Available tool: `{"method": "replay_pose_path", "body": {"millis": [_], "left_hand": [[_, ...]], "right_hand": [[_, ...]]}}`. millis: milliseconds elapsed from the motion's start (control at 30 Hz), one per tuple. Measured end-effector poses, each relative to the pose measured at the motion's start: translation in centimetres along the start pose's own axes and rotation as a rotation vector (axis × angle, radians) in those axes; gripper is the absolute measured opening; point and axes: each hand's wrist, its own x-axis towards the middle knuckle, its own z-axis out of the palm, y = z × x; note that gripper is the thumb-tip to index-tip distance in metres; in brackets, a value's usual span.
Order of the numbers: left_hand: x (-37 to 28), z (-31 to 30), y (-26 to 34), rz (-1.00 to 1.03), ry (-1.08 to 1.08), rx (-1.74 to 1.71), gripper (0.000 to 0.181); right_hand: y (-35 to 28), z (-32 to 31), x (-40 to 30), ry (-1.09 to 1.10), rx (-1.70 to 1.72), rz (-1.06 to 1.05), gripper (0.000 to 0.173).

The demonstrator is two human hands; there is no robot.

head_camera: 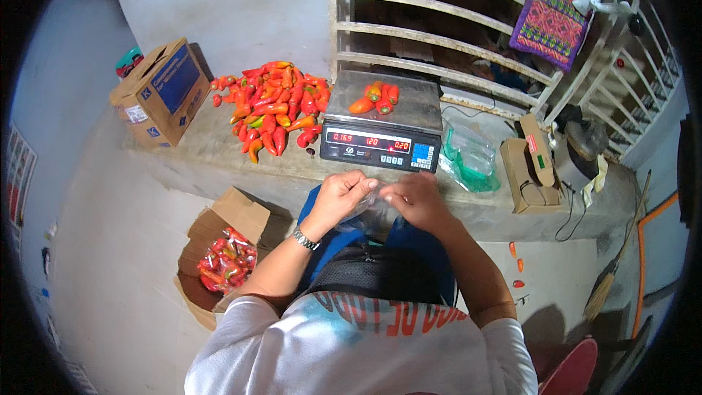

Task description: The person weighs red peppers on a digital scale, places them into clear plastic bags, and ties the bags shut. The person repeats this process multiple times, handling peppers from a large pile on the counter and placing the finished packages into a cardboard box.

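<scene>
My left hand (343, 195), a metal watch on its wrist, pinches the edge of a clear plastic bag (372, 211) above my lap. Close beside it, my right hand (419, 197) has its fingers on the other side of the same bag. Just beyond my hands stands a digital weighing scale (381, 145) with lit red digits. Several red and orange peppers (378, 99) lie together on its metal platform. To the left of the scale, a large heap of red peppers (274, 101) is spread on the concrete ledge (219, 162).
A closed cardboard box (164, 93) stands at the ledge's left end. On the floor, an open carton (189, 263) holds bagged peppers (227, 263). Right of the scale are clear and green plastic bags (471, 162) and a small open cardboard box (526, 175). A broom (609, 280) leans at the right.
</scene>
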Motion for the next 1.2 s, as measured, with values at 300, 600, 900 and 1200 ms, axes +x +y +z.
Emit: {"method": "replay_pose_path", "body": {"millis": [300,600,900,1200], "left_hand": [[0.4,-0.8,1.6,0.150,-0.183,-0.021,0.021],[-0.6,0.0,2.3,-0.066,-0.044,-0.216,0.016],[-0.3,2.8,-1.3,-0.289,-0.182,-0.499,0.016],[-0.8,1.5,-1.2,-0.201,-0.033,-0.345,0.012]], "right_hand": [[-0.5,-2.0,1.2,-0.057,0.430,-0.131,0.018],[0.9,-0.3,-0.3,0.044,0.623,0.467,0.019],[-1.9,0.8,-1.4,0.199,0.460,0.142,0.019],[0.7,1.9,-2.3,0.461,1.679,0.536,0.014]]}}
